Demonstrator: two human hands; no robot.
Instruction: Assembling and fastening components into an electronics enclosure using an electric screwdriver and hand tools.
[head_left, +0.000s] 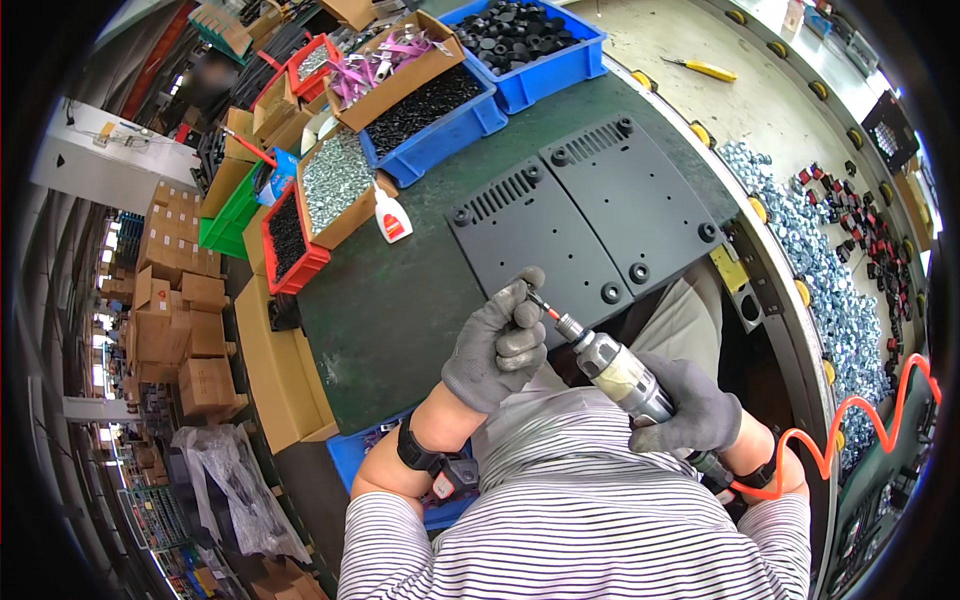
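My right hand (pixel 690 408), in a grey glove, grips a pneumatic screwdriver (pixel 620 375) that points up and to the left. An orange coiled hose (pixel 800 440) runs from its rear end. My left hand (pixel 500 345), gloved too, is closed, with thumb and fingertips pinched around a small black screw (pixel 537 298) at the tip of the red-banded bit. Just beyond my hands, two black metal panels lie side by side on the green table: a left panel (pixel 525 245) and a right panel (pixel 640 190). Both have vent slots, small holes and round black feet.
Along the table's far left stand a red bin (pixel 300 265) of black screws, a cardboard box (pixel 340 180) of silver screws, blue bins of black parts (pixel 440 125) and a white bottle (pixel 392 217). Right, beyond a rail, lie silver parts (pixel 800 260) and a yellow cutter (pixel 705 69).
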